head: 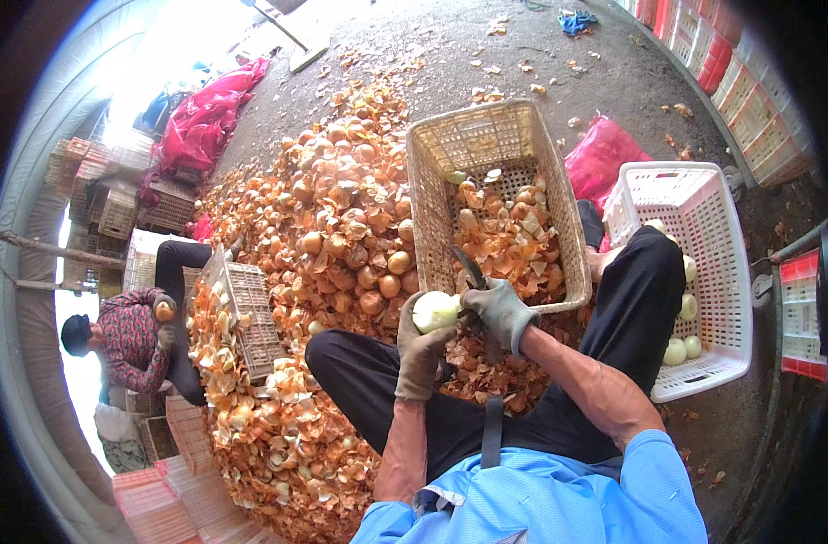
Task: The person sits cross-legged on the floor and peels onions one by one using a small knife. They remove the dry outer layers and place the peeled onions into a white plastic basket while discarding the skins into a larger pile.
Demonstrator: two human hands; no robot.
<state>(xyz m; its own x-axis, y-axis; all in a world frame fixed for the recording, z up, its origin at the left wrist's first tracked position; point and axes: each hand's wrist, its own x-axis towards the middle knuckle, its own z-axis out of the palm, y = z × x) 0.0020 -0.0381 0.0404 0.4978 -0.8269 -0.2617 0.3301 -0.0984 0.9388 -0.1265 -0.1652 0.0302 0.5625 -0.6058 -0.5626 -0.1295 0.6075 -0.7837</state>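
Note:
My gloved left hand (422, 350) is wrapped around a peeled pale onion (435, 312). From the right, my gloved right hand (499, 313) grips a knife, its dark blade (466, 264) pointing up and away from me. The fingers of that hand meet the side of the onion. Just beyond both hands stands a worn beige plastic crate (419, 204), holding onion skins (495, 238) and some unpeeled onions. By my right knee a white plastic basket (727, 272) has several peeled onions (675, 352) along its near side.
A big heap of unpeeled onions (356, 224) lies left of the crate, with loose skins (285, 435) spread beside my left leg. Another person (132, 333) sits at the left, holding an onion. A pink mesh sack (601, 160) rests behind the basket. Stacked crates (754, 102) line the right.

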